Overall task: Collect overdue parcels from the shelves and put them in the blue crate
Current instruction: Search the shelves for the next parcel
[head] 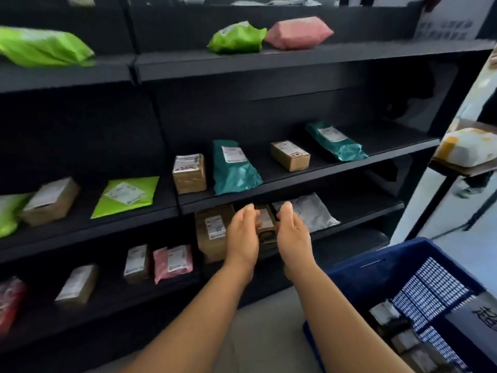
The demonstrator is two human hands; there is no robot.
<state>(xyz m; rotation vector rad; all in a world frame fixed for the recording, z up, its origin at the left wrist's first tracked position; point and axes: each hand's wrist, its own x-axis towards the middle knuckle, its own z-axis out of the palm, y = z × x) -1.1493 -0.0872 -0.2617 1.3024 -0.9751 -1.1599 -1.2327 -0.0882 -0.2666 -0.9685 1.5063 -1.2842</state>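
The dark shelves [269, 59] are full of parcels. Up top sit a green bag [236, 37] and a pink bag [298, 32]. On the middle shelf, two teal bags [232, 168] lie with small brown boxes beside them, and a flat green mailer [126, 196] lies further left. Lower down to the left are a pink packet [173, 261] and more little boxes.

The small brown parcel [266, 223] sits on a low shelf. A bigger brown box [212, 232] stands just left of it and a grey bag [309, 211] lies just right of it, so it is squeezed between them. The blue crate [376, 267] is on the floor at the right, with some parcels already in it.

Most parcels have white labels, but the words are too blurry to read.

Both arms reach forward. The left hand [243, 234] and the right hand [293, 234] face each other with curved fingers, one on each side of the small brown parcel. They seem to be pressing on its sides.
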